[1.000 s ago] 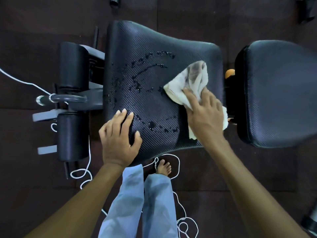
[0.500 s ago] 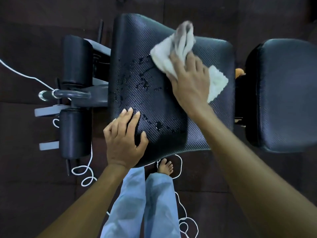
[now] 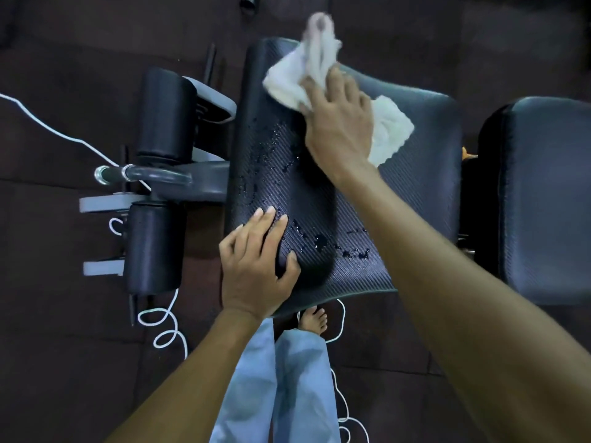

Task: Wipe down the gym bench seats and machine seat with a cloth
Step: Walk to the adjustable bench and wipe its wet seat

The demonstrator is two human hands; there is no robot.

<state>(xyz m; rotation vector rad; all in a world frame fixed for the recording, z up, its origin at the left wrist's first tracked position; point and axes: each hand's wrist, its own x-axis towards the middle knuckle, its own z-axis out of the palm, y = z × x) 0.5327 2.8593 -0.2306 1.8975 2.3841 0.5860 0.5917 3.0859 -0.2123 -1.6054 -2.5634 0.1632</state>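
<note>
The left hand (image 3: 256, 266) lay flat, fingers straight, on the near-left corner of the black ribbed bench seat (image 3: 415, 187) — water droplets (image 3: 319, 243) just beside it. The right hand (image 3: 339, 123), fingers extended, pressed the crumpled white cloth (image 3: 287, 81) against the seat's far edge.

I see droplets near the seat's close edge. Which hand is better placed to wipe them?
Right: the right hand presses the cloth on the seat, while the left hand rests flat on the near edge, without cloth, beside the droplets.
</note>
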